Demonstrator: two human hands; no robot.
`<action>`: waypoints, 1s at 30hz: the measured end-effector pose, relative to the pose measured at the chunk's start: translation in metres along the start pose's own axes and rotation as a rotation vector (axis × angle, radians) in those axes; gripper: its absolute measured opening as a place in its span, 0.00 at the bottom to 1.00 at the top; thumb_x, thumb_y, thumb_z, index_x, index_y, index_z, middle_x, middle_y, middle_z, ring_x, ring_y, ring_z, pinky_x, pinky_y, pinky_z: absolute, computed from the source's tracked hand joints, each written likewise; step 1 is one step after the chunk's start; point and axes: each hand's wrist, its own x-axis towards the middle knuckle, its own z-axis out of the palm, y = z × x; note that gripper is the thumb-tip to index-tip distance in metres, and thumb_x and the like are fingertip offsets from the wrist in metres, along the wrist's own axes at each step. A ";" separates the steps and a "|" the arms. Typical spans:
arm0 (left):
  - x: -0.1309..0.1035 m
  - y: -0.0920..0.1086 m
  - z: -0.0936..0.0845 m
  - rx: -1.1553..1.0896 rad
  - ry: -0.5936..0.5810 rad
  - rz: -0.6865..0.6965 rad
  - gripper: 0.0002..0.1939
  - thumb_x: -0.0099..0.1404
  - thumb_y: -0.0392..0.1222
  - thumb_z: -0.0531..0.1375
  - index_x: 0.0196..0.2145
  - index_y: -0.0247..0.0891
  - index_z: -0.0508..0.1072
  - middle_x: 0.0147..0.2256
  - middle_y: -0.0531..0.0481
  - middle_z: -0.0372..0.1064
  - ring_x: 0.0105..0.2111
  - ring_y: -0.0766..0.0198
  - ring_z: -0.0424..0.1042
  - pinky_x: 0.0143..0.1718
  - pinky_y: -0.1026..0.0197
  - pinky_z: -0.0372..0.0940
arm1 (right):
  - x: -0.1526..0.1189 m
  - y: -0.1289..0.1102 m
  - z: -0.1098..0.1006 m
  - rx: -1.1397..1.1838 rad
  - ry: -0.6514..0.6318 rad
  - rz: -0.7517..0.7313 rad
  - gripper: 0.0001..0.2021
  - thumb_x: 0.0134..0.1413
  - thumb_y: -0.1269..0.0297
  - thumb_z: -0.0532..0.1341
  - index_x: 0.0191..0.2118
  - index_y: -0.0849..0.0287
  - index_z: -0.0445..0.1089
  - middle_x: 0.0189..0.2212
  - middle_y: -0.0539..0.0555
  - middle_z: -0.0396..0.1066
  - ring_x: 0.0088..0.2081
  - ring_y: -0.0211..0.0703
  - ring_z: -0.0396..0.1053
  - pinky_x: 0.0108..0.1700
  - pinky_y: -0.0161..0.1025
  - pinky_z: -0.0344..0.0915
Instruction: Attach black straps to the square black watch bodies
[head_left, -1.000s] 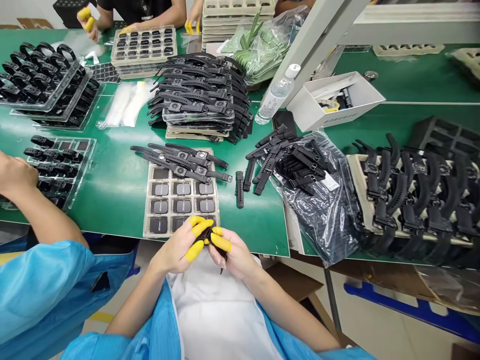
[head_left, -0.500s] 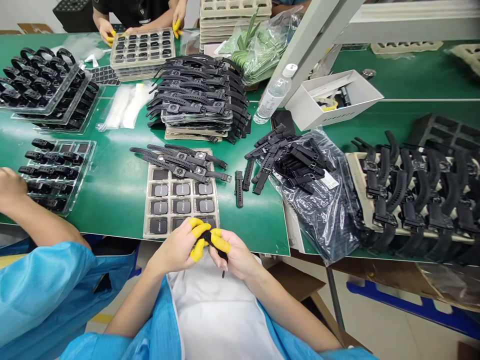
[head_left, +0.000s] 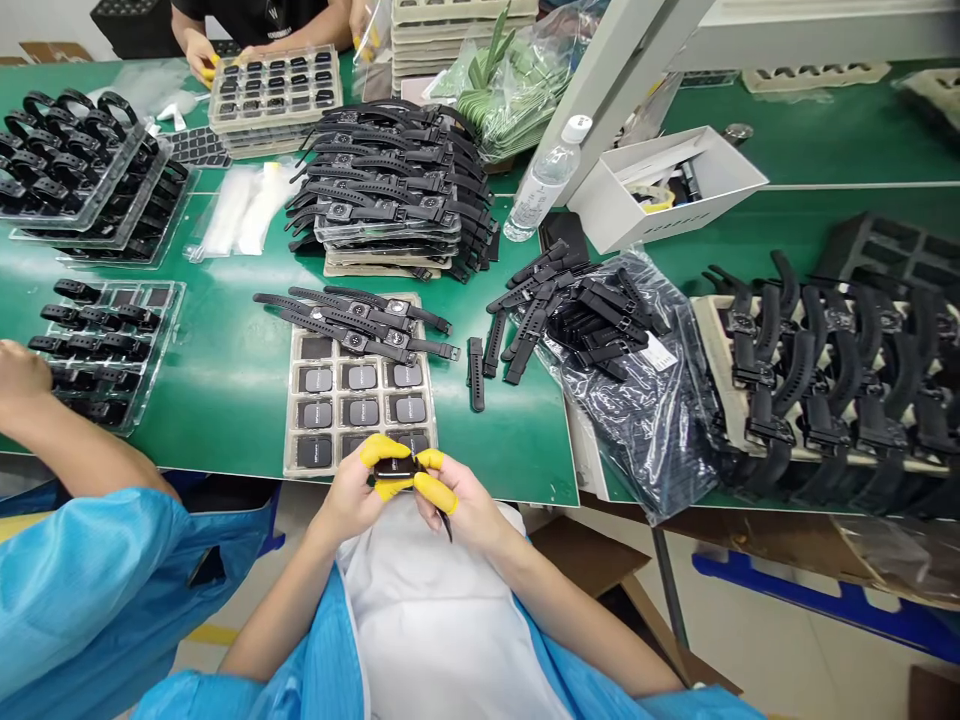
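Above the white apron [head_left: 435, 630], the left hand [head_left: 358, 486] is pinching a black watch case [head_left: 394, 467] while the right hand [head_left: 452, 496] is gripping its dark strap [head_left: 448, 524].

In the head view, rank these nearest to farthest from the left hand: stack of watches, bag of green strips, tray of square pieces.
1. Tray of square pieces, just beyond the left hand
2. Stack of watches, mid-table
3. Bag of green strips, beyond, to the right
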 end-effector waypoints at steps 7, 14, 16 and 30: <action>0.017 0.008 -0.011 -0.438 0.656 -0.260 0.15 0.69 0.55 0.65 0.42 0.42 0.69 0.40 0.50 0.79 0.29 0.64 0.78 0.33 0.58 0.76 | -0.008 -0.005 -0.016 -0.053 -0.157 0.261 0.21 0.59 0.44 0.66 0.34 0.57 0.66 0.16 0.38 0.55 0.15 0.30 0.48 0.18 0.31 0.51; 0.012 0.014 -0.013 -0.129 0.005 -0.237 0.18 0.75 0.39 0.56 0.61 0.42 0.69 0.53 0.40 0.77 0.46 0.57 0.81 0.48 0.52 0.78 | -0.007 -0.016 -0.007 -0.034 0.040 0.061 0.20 0.60 0.45 0.65 0.42 0.56 0.65 0.21 0.42 0.66 0.16 0.30 0.53 0.20 0.32 0.49; 0.008 0.012 -0.005 0.034 -0.170 -0.083 0.24 0.73 0.33 0.53 0.64 0.43 0.68 0.58 0.40 0.74 0.57 0.53 0.75 0.58 0.48 0.73 | -0.007 -0.017 -0.001 -0.001 -0.015 0.086 0.18 0.60 0.46 0.65 0.39 0.56 0.65 0.19 0.41 0.63 0.16 0.30 0.50 0.19 0.32 0.44; 0.000 0.011 0.009 0.129 -0.157 0.091 0.28 0.74 0.30 0.50 0.68 0.45 0.60 0.55 0.40 0.69 0.57 0.55 0.72 0.57 0.52 0.71 | -0.008 -0.007 0.004 0.315 -0.028 0.128 0.18 0.55 0.49 0.68 0.35 0.55 0.63 0.13 0.39 0.58 0.14 0.30 0.42 0.16 0.30 0.42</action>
